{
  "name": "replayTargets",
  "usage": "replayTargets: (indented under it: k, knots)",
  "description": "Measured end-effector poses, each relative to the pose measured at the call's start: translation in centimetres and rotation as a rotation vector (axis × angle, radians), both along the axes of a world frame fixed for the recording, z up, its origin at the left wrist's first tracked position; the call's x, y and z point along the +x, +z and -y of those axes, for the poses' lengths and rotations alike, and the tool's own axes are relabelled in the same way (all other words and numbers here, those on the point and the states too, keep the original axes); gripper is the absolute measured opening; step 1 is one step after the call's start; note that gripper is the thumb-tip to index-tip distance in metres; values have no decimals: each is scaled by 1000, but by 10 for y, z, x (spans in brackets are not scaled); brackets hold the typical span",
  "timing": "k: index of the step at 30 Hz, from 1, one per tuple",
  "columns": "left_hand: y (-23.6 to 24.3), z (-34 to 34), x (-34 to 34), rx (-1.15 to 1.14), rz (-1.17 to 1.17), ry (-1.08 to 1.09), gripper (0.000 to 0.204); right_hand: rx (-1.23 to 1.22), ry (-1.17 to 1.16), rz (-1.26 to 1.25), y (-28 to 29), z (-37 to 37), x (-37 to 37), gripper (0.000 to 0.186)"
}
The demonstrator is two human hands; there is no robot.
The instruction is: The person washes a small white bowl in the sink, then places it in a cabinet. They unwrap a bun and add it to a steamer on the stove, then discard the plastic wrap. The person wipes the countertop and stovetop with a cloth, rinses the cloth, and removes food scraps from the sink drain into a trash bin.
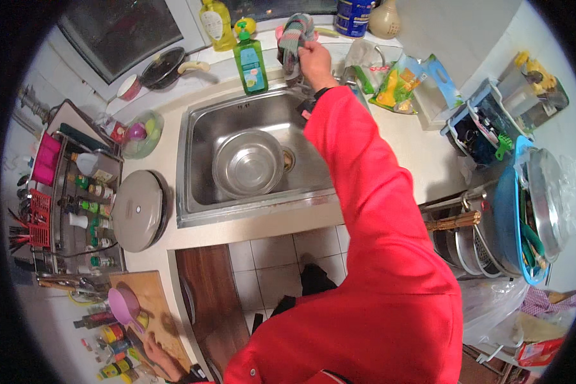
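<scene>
The gray striped cloth hangs bunched behind the sink, near the windowsill, gripped in your right hand. To its left stands a green pump bottle; a metal bowl sits in the sink. Your left hand is beside the pink dipper, over the wooden board; whether it is closed, I cannot tell.

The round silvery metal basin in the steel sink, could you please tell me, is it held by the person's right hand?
No, the right hand grips the grey-and-pink cloth behind the sink, away from the basin.
</scene>
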State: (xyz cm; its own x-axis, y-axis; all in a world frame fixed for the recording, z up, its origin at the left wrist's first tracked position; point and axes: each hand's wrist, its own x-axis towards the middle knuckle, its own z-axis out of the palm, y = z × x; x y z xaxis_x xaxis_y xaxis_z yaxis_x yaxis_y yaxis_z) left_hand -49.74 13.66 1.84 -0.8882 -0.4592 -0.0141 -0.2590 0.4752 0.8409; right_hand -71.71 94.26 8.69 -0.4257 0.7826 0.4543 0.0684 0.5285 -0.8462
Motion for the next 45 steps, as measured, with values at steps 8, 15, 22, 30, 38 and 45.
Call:
replayTargets:
  k: [8,15,22,30,38,45]
  knots:
    - [-6,-96,-51,167,-44,-290,21,37,390,-314,51,4,120,42]
    - [-45,-131,-67,141,145,-572,30,-615,751,-288,55,86,215,40]
    - [-69,-136,-68,411,200,-434,24,-233,888,31,-85,190,204,17]
    - [-81,-152,-56,423,244,-574,24,836,866,550,-179,325,152,48]
    - [-60,-91,4,507,390,-343,28,166,1161,344,-160,376,119,34]
    - [-24,-36,-41,649,255,-362,29,88,1047,-173,-56,503,-1,39]
